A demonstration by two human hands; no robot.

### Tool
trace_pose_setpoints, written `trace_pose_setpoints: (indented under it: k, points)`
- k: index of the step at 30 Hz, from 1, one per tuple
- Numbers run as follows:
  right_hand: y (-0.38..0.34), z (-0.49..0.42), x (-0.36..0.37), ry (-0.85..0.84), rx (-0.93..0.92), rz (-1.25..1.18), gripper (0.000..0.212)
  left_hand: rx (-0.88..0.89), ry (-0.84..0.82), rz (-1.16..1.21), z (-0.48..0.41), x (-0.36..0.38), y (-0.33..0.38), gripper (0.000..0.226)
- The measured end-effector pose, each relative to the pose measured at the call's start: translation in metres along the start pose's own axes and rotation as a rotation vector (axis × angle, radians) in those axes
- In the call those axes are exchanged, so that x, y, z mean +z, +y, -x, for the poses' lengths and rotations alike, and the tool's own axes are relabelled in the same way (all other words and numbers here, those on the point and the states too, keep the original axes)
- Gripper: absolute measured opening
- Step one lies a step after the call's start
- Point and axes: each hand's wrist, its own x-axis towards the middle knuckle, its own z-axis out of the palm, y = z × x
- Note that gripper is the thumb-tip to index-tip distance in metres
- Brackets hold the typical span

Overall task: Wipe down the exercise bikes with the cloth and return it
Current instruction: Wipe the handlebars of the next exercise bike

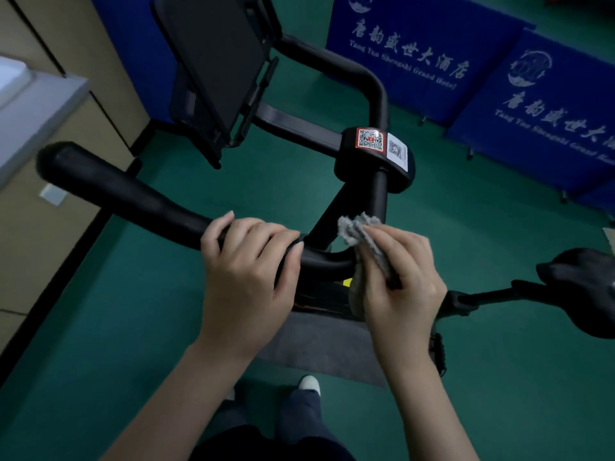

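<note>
Dark trousers (pixel 299 424) and the toe of a white shoe (pixel 309 384) fill the bottom edge, seen from the wearer's own head, with two bare forearms reaching up from them. Just beyond, the left hand (pixel 253 271) grips the black padded handlebar (pixel 116 191) of a black exercise bike (pixel 352 207), its fingers (pixel 286 234) curled over the top of the bar. The right hand (pixel 406 287) sits just beside it, its fingers (pixel 392 241) pinching a folded grey cloth (pixel 357 229), which is pressed against the bend of the handlebar where it meets the upright stem. Above the stem, a black block carries a red QR sticker (pixel 369 139) and a white QR sticker (pixel 397 152). A dark screen holder (pixel 219 61) stands at the top left, and the black saddle (pixel 582 287) shows at the right edge. A grey mat (pixel 316 347) lies under the bike on the green floor (pixel 149 327). Blue hotel banners (pixel 416 44) stand behind, and beige wall panels (pixel 50 234) run along the left.
</note>
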Motion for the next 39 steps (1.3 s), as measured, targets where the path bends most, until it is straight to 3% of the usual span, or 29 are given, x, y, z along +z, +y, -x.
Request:
trace_pose_setpoints:
  k: [4, 9, 13, 18, 24, 30, 39]
  points:
    - [0.017, -0.007, -0.007, -0.129, -0.125, -0.105, 0.013, -0.075, 0.043, -0.056, 0.001, 0.006, 0.010, 0.024]
    - [0.035, -0.031, -0.007, -0.138, -0.010, -0.236, 0.017, -0.129, 0.081, -0.082, -0.003, 0.011, 0.014, 0.027]
    - [0.032, -0.021, -0.006, -0.219, -0.058, -0.363, 0.016, -0.156, 0.101, -0.092, -0.002, 0.014, 0.015, 0.031]
    - [0.047, -0.041, -0.001, -0.145, -0.088, -0.251, 0.017, -0.156, 0.103, -0.087, -0.002, 0.014, 0.014, 0.032]
    - [0.043, -0.026, -0.004, -0.192, -0.151, -0.277, 0.017, -0.138, 0.113, -0.092, -0.001, 0.017, 0.011, 0.031]
    - [0.044, -0.041, 0.001, -0.097, -0.072, -0.189, 0.018, -0.107, 0.128, -0.086, -0.001, 0.018, 0.008, 0.027]
    - [0.054, -0.058, 0.010, -0.097, -0.028, -0.173, 0.020, -0.077, 0.178, -0.091, 0.001, 0.024, 0.005, 0.030]
